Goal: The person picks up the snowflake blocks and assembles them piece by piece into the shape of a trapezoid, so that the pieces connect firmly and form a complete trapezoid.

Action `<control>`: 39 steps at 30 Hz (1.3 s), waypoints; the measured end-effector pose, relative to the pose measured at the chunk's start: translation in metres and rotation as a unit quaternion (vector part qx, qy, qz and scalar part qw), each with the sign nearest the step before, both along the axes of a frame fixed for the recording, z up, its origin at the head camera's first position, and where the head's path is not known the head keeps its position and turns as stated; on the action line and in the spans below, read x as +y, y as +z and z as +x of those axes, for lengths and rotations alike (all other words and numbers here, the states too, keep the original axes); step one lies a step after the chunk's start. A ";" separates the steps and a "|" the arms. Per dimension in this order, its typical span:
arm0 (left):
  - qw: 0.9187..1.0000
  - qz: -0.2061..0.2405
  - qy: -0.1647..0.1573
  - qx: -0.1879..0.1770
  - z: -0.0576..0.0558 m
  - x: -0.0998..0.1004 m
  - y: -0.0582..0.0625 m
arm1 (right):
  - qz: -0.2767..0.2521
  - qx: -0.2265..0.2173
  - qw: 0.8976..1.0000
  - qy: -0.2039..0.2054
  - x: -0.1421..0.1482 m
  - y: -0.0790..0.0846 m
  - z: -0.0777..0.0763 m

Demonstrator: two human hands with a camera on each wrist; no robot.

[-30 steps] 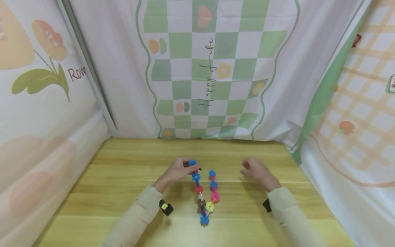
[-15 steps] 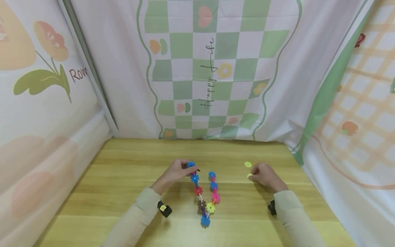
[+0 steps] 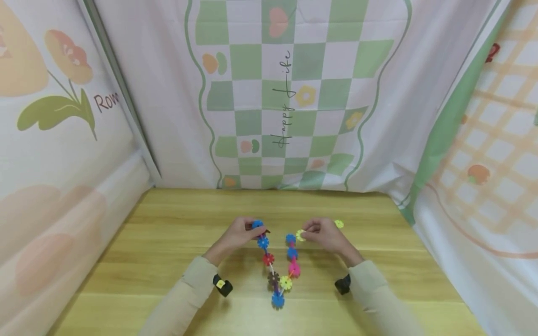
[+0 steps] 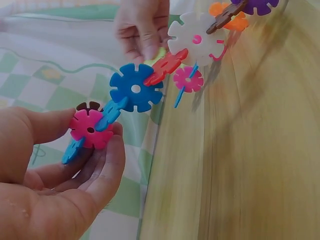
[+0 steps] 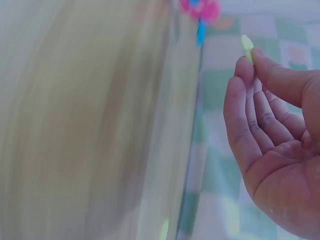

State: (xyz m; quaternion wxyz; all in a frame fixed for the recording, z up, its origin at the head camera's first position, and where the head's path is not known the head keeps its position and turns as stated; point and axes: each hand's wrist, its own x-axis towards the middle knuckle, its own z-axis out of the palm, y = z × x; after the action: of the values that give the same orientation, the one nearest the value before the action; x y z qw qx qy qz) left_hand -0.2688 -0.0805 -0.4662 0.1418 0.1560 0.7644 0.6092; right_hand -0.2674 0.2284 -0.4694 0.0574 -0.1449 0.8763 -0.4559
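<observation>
A V-shaped chain of colourful notched snowflake discs [image 3: 278, 300] hangs or lies between the hands in the head view, its bend towards the wearer. My left hand [image 3: 237, 234] pinches the chain's left end. In the left wrist view its thumb and fingers grip a pink disc [image 4: 90, 129], with blue and dark brown discs slotted into it. Between thumb and index finger, my right hand [image 3: 327, 234] holds a loose yellow-green snowflake disc [image 5: 247, 48], seen almost edge-on in the right wrist view. That disc is just right of the chain's other end, a blue disc [image 3: 291, 239].
Another yellow-green disc [image 3: 339, 224] lies on the wooden table [image 3: 176, 210], behind the right hand. Printed cloth [image 3: 277, 177] hangs along the table's far edge and both sides.
The right hand has picked up a yellow-green disc from the table and carried it left towards the chain's free end. The left hand still grips the other end, shifted slightly left.
</observation>
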 end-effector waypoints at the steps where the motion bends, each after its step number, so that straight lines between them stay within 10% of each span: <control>1: 1.000 -0.002 0.000 0.001 0.000 0.000 0.000 | -0.010 -0.001 1.000 0.003 -0.007 0.001 0.000; 16: 0.999 -0.009 -0.021 0.027 0.003 -0.004 0.006 | -0.082 -0.040 0.994 0.059 -0.066 0.015 0.004; 28: 0.999 -0.002 -0.026 0.035 0.000 -0.001 0.000 | -0.071 -0.018 0.997 0.027 -0.082 0.013 0.002; 39: 0.999 -0.007 -0.031 -0.031 -0.003 0.002 0.004 | -0.030 -0.005 0.996 0.081 -0.076 0.023 -0.004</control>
State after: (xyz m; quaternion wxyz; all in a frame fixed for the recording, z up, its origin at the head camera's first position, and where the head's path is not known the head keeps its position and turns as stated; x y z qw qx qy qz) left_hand -0.2719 -0.0784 -0.4626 0.1858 0.1594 0.7588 0.6036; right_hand -0.2713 0.1523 -0.4461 0.0941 -0.2152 0.8472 -0.4766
